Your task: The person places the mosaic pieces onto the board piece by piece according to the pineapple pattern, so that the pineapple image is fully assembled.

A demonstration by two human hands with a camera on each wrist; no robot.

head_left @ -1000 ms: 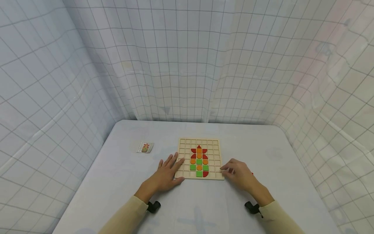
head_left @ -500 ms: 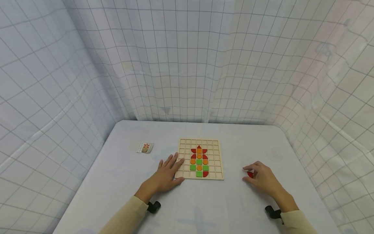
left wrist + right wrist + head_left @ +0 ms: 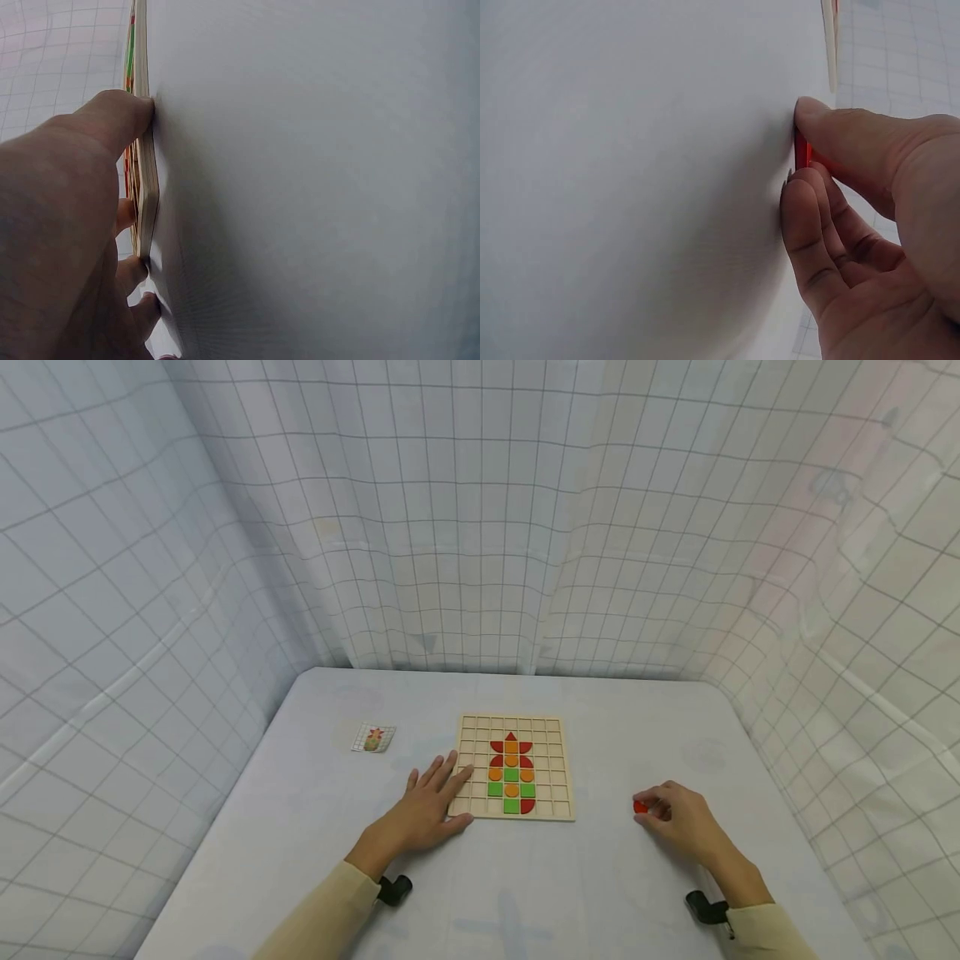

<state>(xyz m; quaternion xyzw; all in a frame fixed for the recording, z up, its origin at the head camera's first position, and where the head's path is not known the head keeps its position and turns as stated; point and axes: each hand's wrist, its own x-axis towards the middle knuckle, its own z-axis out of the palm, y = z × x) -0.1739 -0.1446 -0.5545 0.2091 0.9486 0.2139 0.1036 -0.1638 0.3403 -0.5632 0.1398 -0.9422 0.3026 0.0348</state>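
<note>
A wooden grid board (image 3: 552, 752) lies flat on the table, carrying red, orange and green flat pieces laid in a figure down its middle columns. My left hand (image 3: 423, 810) rests at the board's left edge with fingers spread, some on the board; in the left wrist view the thumb (image 3: 124, 112) lies against the board's side. To the right of the board, my right hand (image 3: 684, 818) pinches a small red piece (image 3: 640, 807) at the tabletop. In the right wrist view, thumb and fingertips meet the red piece (image 3: 802, 152) at its ends, partly hiding its shape.
A small picture card (image 3: 373, 737) with a similar figure on a grid lies left of the board. White table (image 3: 585, 893) all round; grid-patterned curtains (image 3: 480, 527) stand behind and on both sides.
My right hand has moved right from the board's lower right corner to the red piece, and its fingers have closed on it. The left hand and board have stayed put.
</note>
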